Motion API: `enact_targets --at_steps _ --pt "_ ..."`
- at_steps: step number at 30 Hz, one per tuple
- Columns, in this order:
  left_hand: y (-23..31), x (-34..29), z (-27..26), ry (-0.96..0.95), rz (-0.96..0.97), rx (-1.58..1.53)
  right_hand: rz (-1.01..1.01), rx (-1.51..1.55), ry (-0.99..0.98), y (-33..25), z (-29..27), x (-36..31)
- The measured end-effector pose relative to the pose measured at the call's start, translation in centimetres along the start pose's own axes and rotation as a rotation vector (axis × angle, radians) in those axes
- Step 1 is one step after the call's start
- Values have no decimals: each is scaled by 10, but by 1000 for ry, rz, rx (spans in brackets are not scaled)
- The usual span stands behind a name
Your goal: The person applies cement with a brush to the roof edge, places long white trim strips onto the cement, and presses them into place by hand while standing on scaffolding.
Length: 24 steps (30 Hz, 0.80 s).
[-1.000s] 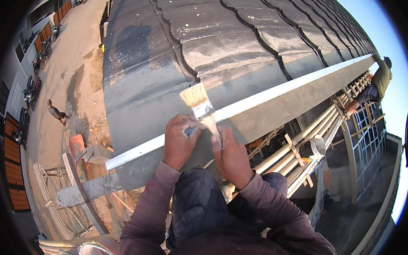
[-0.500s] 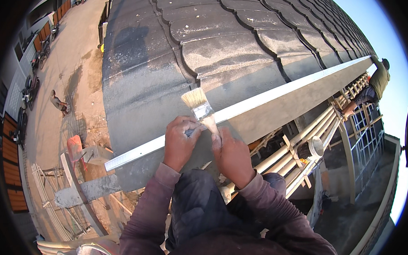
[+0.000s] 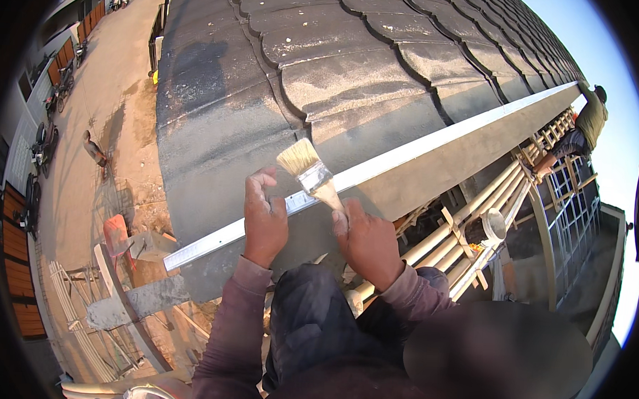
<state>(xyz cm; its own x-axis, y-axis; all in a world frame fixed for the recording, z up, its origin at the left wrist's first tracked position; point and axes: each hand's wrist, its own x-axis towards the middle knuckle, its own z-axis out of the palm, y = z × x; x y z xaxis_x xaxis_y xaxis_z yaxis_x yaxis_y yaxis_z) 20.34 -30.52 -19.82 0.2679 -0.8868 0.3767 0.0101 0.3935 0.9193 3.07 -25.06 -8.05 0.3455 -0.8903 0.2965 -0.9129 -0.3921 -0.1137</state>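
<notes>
My right hand (image 3: pixel 369 245) grips the wooden handle of a flat paintbrush (image 3: pixel 315 177), its pale bristles pointing up and left over the roof's lower edge. Left of the brush, my left hand (image 3: pixel 264 226) is raised in front of the white straight strip (image 3: pixel 420 145), apart from the brush. Its fingers curl loosely with the thumb apart, and nothing shows between them. The strip runs along the top of a smooth grey cement fascia (image 3: pixel 440 172). Behind it, grey-coated roof tiles (image 3: pixel 369 78) slope upward.
Bamboo scaffold poles (image 3: pixel 466 226) with a white bucket (image 3: pixel 493 225) lie at right. Farther along, another person (image 3: pixel 588 124) reaches to the strip's far end. Well below at left are a dirt road (image 3: pixel 103 58), a standing person (image 3: pixel 94 151), parked motorbikes (image 3: pixel 45 144) and a red shovel (image 3: pixel 116 234).
My left hand has come away from the brush handle and moved left, its fingers loosening. The brush stays in my right hand, shifted slightly left. A dark blurred patch now covers the lower right.
</notes>
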Motion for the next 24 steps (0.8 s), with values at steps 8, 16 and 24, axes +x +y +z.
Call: enact_targets --at_steps 8,16,24 --pt "-2 -4 -1 234 -160 -403 -48 -41 -47 -7 -11 7" --pt "3 -5 -1 180 -174 -416 -78 127 125 -11 -24 16" --pt "2 -5 -1 165 -138 -367 -119 25 134 -6 -23 24"
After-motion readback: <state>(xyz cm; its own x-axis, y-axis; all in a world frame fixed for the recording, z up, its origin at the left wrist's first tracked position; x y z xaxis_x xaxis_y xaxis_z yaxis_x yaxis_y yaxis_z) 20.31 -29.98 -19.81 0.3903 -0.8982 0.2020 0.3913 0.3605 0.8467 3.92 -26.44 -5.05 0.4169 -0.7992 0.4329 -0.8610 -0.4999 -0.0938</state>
